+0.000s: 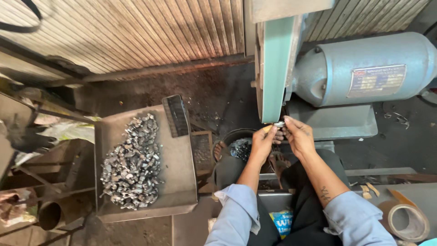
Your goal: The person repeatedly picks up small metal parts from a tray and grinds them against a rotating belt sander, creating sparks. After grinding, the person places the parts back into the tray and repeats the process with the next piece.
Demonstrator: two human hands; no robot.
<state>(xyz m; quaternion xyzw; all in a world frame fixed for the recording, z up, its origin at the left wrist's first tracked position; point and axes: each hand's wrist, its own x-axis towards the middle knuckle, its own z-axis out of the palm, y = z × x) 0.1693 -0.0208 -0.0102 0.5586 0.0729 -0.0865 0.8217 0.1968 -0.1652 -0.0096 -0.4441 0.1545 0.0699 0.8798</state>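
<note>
A small silvery metal piece (279, 124) sits pinched between both hands, right at the lower edge of the green-guarded grinding wheel (271, 68), touching or very nearly touching it; which of the two cannot be told. The left hand (264, 140) closes its fingertips on the piece's left end, and the right hand (298, 135) closes on its right end, so the piece's long axis looks to run roughly left to right across the wheel's rim, with the wheel directly above and ahead of both hands. Neither hand is clearly nearer; they meet on it evenly. Just below the hands stands a dark bucket (236, 136) holding shiny metal bits, between the person's knees. To the right of the wheel is the blue-grey motor (364, 68) on its base. Well to the left a flat metal tray (180, 182) carries a heap of similar metal pieces (132, 166), with a dark brush (176, 116) lying at its far corner. A tape roll (406, 222) lies at lower right.
</note>
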